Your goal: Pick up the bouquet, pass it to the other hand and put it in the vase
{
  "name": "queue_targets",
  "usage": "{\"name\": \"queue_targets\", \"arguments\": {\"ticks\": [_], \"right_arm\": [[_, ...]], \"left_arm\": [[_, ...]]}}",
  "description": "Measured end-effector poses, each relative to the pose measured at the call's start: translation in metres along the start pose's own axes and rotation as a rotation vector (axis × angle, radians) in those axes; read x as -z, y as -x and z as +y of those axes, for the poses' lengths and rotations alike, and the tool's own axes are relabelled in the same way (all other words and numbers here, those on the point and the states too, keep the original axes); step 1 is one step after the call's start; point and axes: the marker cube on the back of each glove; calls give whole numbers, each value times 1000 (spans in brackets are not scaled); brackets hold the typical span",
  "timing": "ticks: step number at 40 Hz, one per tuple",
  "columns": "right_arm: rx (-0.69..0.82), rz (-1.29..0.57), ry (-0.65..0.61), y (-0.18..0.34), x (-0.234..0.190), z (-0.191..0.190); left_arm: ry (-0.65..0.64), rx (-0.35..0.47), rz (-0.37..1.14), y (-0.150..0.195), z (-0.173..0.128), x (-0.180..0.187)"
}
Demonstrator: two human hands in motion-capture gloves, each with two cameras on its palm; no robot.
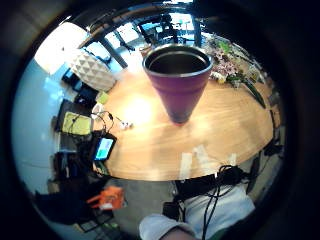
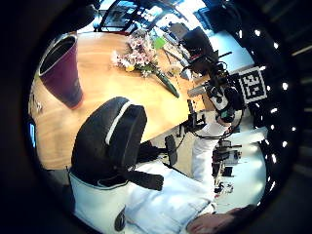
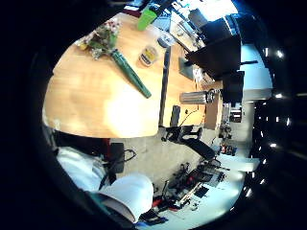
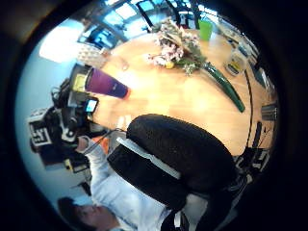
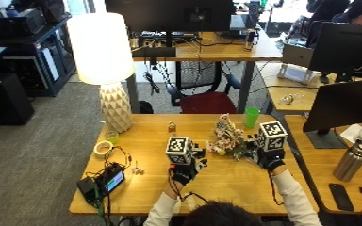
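Outside view: the bouquet (image 5: 226, 138) lies toward the table's (image 5: 143, 188) far edge, blooms leftward, stem toward the nearer right hand (image 5: 266, 157), both hands grasping nothing.

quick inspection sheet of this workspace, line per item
surface: wooden table, bare wood in front of the person
job's things: bouquet lies flat; purple vase upright, empty
clutter: green cup, tape roll, lamp
hands: left hand and right hand above the table, holding nothing
cables: wires by a small screen device at the table's left
surroundings: office desks, monitors, red chair
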Motion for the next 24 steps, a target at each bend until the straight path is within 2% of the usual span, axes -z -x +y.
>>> {"name": "queue_targets", "arguments": {"ticks": [8,14,19,24], "right_arm": [[37,10,-9,7,3,4],[56,3,10,11,5,10],[78,-31,23,14,7,19],[43,-35,109,2,11,26]], "left_arm": [[35,21,43,-1,13,1],[17,18,54,-1,12,-3],[33,-19,37,-4,4,-10],[58,-79,19,-16,-4,-13]]}}
